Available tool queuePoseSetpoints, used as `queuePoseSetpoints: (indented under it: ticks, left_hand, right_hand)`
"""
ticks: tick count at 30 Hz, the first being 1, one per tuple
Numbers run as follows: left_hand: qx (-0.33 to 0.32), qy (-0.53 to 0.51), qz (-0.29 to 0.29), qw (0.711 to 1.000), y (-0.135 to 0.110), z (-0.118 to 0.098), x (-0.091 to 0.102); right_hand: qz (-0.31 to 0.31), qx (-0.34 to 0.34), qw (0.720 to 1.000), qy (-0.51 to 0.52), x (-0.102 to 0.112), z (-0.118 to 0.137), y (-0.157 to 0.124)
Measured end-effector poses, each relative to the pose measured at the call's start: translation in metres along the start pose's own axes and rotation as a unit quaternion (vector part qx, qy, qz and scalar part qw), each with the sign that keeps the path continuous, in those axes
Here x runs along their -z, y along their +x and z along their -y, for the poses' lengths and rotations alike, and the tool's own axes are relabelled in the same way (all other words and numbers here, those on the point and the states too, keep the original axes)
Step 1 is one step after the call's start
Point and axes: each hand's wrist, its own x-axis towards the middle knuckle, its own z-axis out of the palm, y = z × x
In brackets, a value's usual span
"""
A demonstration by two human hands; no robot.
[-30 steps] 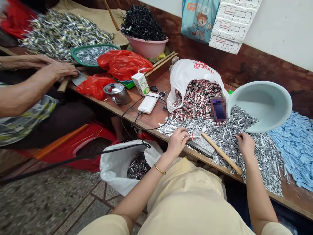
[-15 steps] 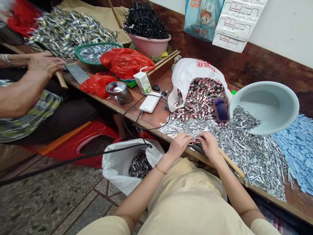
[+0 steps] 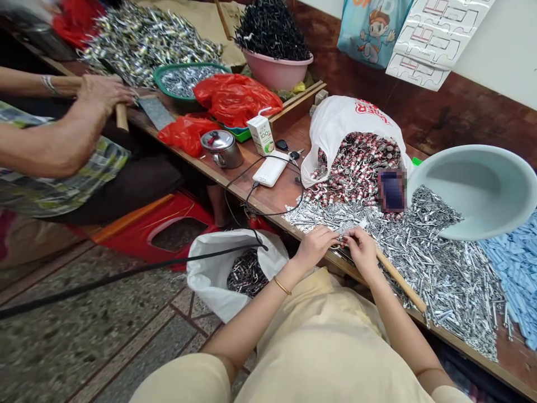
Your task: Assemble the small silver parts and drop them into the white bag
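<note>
At the bench edge my left hand point(image 3: 318, 246) pinches one end of a small red-and-silver metal fitting point(image 3: 340, 242). My right hand point(image 3: 362, 253) has its fingers closed at the other end of that piece, so most of it is covered. Just behind the fingertips lies a grey metal block point(image 3: 347, 226). A wooden handle point(image 3: 400, 280) slants away from beside my right hand along the bench edge. Loose silver metal pins point(image 3: 436, 280) are heaped to the right of my hands. Similar red-banded metal hooks point(image 3: 356, 162) spill from a white plastic bag point(image 3: 335, 112) behind them.
A grey-blue basin point(image 3: 499, 184) tips over the pins, near light-blue strips point(image 3: 516, 274). On the left stand a steel cup point(image 3: 224, 151), drink carton point(image 3: 260, 134) and white power bank point(image 3: 272, 169). A white sack point(image 3: 205, 280) sits below. A co-worker's hand point(image 3: 100, 92) grips a wooden handle.
The whole view has shifted, with the bench appearing further right. My hands stay together at the small fitting. The co-worker's wooden handle has changed angle slightly.
</note>
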Motion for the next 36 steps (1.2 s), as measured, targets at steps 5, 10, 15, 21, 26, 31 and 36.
queuePoseSetpoints:
  ticks: [5, 10, 15, 21, 26, 31, 36]
  left_hand:
    - [0.064, -0.068, -0.02, 0.995, 0.001, -0.004, 0.001]
    - [0.148, -0.172, -0.049, 0.973, 0.002, -0.01, 0.001]
    - [0.133, -0.162, -0.039, 0.977, 0.004, -0.019, 0.009]
    - [-0.024, -0.061, 0.008, 0.998, 0.008, -0.035, 0.031]
    - [-0.069, -0.071, 0.006, 0.995, 0.01, -0.044, 0.044]
    - [-0.095, -0.087, 0.015, 0.992, 0.012, -0.045, 0.05]
    - [-0.123, -0.097, 0.005, 0.988, 0.01, -0.044, 0.05]
  right_hand:
    - [0.007, 0.052, 0.997, -0.05, 0.007, 0.002, -0.007]
    - [0.039, 0.076, 0.993, -0.082, 0.01, 0.002, -0.017]
    - [0.022, 0.079, 0.997, -0.012, 0.013, 0.009, -0.02]
    - [0.017, 0.104, 0.994, -0.007, 0.029, 0.027, -0.022]
    - [0.033, 0.16, 0.986, -0.032, 0.039, 0.035, -0.025]
    - [0.028, 0.184, 0.982, -0.042, 0.045, 0.038, -0.031]
    - [0.018, 0.166, 0.986, -0.023, 0.043, 0.043, -0.035]
